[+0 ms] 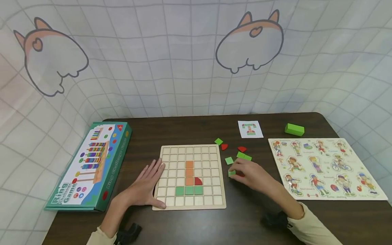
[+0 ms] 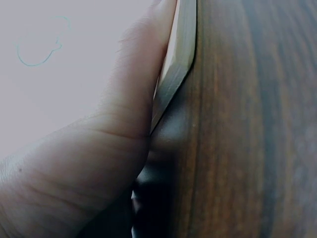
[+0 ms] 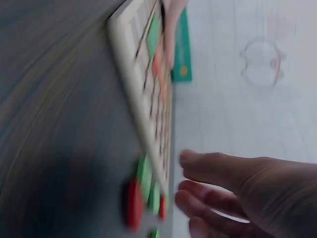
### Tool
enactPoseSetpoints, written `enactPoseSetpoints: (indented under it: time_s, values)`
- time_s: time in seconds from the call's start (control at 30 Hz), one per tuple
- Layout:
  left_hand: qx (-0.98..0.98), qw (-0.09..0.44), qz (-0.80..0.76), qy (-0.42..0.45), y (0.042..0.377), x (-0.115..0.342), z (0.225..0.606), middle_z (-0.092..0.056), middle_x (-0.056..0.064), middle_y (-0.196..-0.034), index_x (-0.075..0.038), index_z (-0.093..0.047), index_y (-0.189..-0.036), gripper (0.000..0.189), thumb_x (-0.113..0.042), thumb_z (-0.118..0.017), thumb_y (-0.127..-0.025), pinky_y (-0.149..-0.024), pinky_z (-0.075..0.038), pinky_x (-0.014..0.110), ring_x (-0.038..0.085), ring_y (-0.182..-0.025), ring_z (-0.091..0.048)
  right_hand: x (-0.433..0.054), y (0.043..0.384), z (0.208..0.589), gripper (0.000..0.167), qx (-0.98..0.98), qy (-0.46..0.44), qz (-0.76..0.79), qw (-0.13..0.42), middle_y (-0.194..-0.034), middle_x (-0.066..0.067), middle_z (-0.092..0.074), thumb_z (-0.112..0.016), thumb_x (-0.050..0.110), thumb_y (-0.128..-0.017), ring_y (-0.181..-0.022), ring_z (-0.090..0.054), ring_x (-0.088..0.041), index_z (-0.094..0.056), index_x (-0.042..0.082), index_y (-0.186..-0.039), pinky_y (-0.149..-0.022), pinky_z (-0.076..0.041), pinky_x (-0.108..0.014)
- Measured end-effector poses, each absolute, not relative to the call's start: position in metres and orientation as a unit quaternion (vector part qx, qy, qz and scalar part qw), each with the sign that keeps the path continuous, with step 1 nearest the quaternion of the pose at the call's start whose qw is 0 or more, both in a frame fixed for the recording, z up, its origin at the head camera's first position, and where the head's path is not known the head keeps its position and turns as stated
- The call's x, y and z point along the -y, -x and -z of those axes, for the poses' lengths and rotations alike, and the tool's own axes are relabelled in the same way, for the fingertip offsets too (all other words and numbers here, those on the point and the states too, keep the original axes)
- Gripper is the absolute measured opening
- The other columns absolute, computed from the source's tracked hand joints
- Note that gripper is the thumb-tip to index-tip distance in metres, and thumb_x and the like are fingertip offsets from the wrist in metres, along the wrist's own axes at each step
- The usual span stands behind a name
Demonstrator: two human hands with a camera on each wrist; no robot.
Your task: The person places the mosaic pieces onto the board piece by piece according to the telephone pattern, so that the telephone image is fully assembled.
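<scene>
A wooden grid board (image 1: 209, 203) lies on the table with orange, green and red pieces in some of its cells. My left hand (image 1: 146, 188) rests spread on the board's left edge; in the left wrist view the hand (image 2: 106, 119) lies against the board's side (image 2: 181, 44). Over loose pieces right of the board is my right hand (image 1: 249, 173), near a green square (image 1: 231, 173). The right wrist view shows that hand (image 3: 237, 193) with thumb and fingertips apart and nothing visible between them. A red piece (image 3: 133, 204) and green pieces (image 3: 144, 176) lie below it.
More green squares (image 1: 229, 160) and red quarter-circles (image 1: 242, 149) lie behind the right hand. A pattern card (image 1: 250, 135) is at the back. A green block (image 1: 294, 129) and picture puzzle board (image 1: 309, 170) lie right; a game box (image 1: 88, 166) lies left.
</scene>
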State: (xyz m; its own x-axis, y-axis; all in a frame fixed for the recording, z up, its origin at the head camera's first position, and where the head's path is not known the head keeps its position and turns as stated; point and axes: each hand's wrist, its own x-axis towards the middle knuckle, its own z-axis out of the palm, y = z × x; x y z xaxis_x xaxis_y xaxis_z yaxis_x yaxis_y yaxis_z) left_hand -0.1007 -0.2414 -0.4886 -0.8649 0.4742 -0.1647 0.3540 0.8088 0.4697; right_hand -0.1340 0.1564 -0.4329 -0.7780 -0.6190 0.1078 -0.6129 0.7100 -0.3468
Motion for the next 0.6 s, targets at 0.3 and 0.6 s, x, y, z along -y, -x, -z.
enactPoseSetpoints:
  time_s: [0.3, 0.6]
  values:
    - [-0.941, 0.143, -0.217, -0.216, 0.101, 0.242, 0.488, 0.007, 0.012, -0.165, -0.010, -0.002, -0.157, 0.135, -0.073, -0.074, -0.062, -0.118, -0.004, 0.060, 0.037, -0.152, 0.004, -0.185, 0.141, 0.435, 0.029, -0.938, 0.291, 0.168, 0.090, -0.097, -0.002, -0.063, -0.077, 0.027, -0.082, -0.077, -0.055, -0.008, -0.072, 0.011, -0.106, -0.069, -0.050, -0.029]
    - [-0.942, 0.145, -0.213, -0.214, 0.103, 0.241, 0.490, 0.007, 0.011, -0.165, -0.011, -0.002, -0.157, 0.135, -0.075, -0.073, -0.062, -0.118, -0.004, 0.060, 0.036, -0.152, 0.004, -0.184, 0.140, 0.438, 0.029, -0.937, 0.296, 0.161, 0.099, -0.097, -0.001, -0.064, -0.075, 0.026, -0.084, -0.076, -0.054, -0.009, -0.072, 0.011, -0.108, -0.066, -0.047, -0.026]
